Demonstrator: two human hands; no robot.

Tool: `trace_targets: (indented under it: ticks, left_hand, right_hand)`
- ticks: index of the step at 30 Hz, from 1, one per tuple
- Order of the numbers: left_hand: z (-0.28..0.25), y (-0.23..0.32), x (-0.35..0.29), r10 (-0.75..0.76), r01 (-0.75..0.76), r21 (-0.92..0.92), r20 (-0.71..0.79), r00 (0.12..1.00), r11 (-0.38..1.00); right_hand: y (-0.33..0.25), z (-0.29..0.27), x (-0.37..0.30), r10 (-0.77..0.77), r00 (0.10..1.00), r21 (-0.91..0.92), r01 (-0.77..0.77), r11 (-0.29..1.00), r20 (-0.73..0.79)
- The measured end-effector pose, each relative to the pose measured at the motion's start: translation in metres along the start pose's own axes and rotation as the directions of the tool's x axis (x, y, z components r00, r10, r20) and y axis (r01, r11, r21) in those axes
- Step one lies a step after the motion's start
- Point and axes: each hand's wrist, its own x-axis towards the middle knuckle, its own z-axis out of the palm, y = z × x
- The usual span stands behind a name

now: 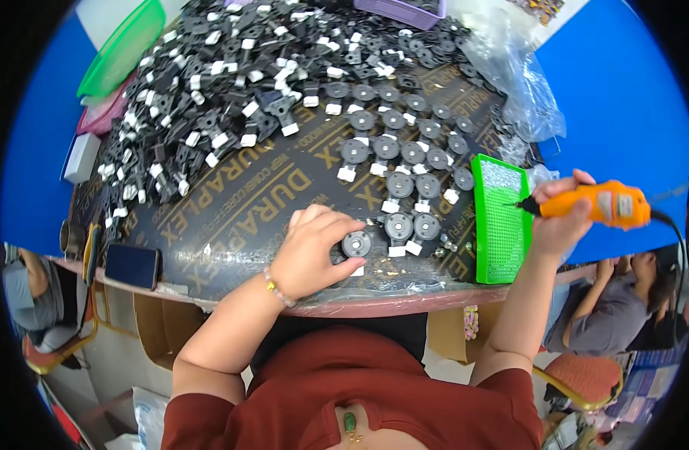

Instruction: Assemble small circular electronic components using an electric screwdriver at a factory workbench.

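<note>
My left hand rests on the table near its front edge, thumb and forefinger closed round the sides of a round black disc part with a white tab. My right hand grips an orange electric screwdriver, held above the right side of a green tray. The screwdriver's dark tip points left, over small silvery pieces in the tray. Right of my left hand, several similar disc parts with white tabs stand in rows running away from me.
A large heap of black parts with white ends covers the back left. A phone lies at the front left. Around the edges are a green basket, a purple basket and clear plastic bags. Other people sit nearby.
</note>
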Motion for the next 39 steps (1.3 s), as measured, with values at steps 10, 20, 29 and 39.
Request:
trace_targets:
  ticks: [10,20,29,39]
  left_hand:
    - [0.001,-0.005,-0.002,-0.018,0.018,-0.019,0.021,1.0,1.0]
    - [0.0,-0.004,-0.002,0.015,-0.015,-0.012,-0.004,1.0,1.0]
    - [0.002,-0.006,-0.002,0.06,-0.058,0.034,-0.06,0.996,0.998]
    - [0.004,-0.008,-0.002,0.009,-0.008,-0.044,0.009,1.0,0.999]
  right_hand:
    - [-0.029,0.122,-0.07,0.152,0.902,0.349,-0.306,0.886,0.405]
    - [-0.011,0.151,-0.089,0.205,0.888,0.513,-0.412,0.753,0.412]
    - [-0.009,0.145,-0.095,0.075,0.913,0.512,-0.292,0.808,0.401]
    - [-0.007,0.143,-0.097,0.07,0.907,0.482,-0.285,0.829,0.415]
